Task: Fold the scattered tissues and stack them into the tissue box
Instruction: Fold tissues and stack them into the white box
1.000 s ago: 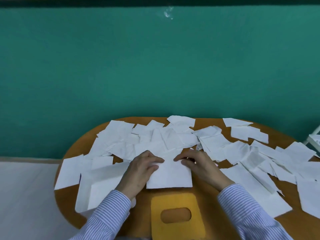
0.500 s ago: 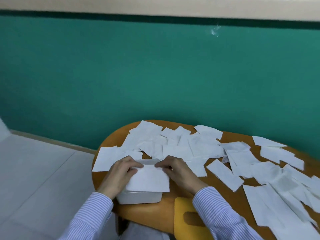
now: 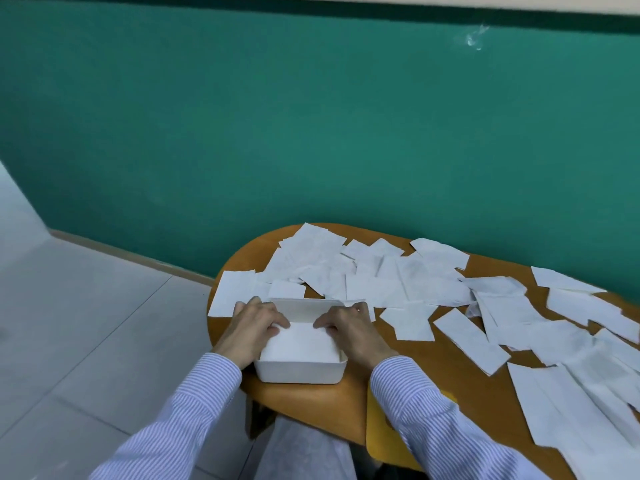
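Observation:
A white open tissue box (image 3: 299, 372) sits at the table's near left edge. A folded white tissue (image 3: 301, 342) lies inside it, on top of its contents. My left hand (image 3: 254, 329) holds the tissue's left side, with fingertips curled onto it at the far corner. My right hand (image 3: 349, 329) holds the right side in the same way. Several loose white tissues (image 3: 398, 282) lie scattered over the table behind the box and off to the right.
The orange wooden table (image 3: 311, 400) has a rounded left end beside grey floor tiles. A yellow box lid (image 3: 381, 434) lies at the near edge, under my right sleeve. A green wall stands right behind the table.
The view has swung left. Both hands carried the folded tissue from the middle of the table over to the white box and lowered it inside.

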`<move>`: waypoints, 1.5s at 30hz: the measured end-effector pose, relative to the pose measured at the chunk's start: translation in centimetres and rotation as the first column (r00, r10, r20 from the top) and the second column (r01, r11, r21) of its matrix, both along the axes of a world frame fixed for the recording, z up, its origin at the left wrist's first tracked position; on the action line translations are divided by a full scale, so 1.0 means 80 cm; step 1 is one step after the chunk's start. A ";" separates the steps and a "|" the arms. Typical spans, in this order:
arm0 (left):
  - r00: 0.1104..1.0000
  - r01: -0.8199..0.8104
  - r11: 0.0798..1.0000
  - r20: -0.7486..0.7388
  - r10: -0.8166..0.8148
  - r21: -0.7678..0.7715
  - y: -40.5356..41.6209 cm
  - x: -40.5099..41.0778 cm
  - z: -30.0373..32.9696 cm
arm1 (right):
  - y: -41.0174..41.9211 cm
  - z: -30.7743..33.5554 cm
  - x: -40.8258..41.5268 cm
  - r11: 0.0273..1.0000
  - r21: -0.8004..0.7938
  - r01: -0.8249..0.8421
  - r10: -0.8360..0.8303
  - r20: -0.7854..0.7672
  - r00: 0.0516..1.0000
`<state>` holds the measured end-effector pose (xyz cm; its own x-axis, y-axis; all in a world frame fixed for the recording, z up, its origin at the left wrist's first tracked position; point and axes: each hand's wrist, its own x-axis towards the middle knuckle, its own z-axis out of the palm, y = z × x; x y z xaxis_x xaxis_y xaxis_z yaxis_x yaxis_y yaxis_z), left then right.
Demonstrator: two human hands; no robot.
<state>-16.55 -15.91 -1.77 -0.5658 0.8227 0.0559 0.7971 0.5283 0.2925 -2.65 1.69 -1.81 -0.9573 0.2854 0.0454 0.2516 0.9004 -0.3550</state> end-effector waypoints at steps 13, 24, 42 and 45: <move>0.995 0.017 0.998 -0.097 -0.023 -0.060 0.010 0.005 -0.001 | -0.007 0.001 -0.004 0.990 0.132 0.043 -0.051 0.059 0.997; 0.956 0.039 0.994 -0.293 -0.007 0.107 0.028 0.040 0.003 | 0.005 -0.006 0.037 0.978 0.181 0.103 -0.079 -0.137 0.987; 0.855 0.459 0.888 -0.279 -0.437 0.016 0.211 0.240 -0.018 | 0.101 -0.025 0.268 0.825 0.266 0.499 -0.480 -0.138 0.867; 0.806 0.556 0.831 -0.238 -0.542 -0.008 0.250 0.282 -0.034 | 0.116 -0.049 0.320 0.778 0.244 0.580 -0.578 -0.086 0.812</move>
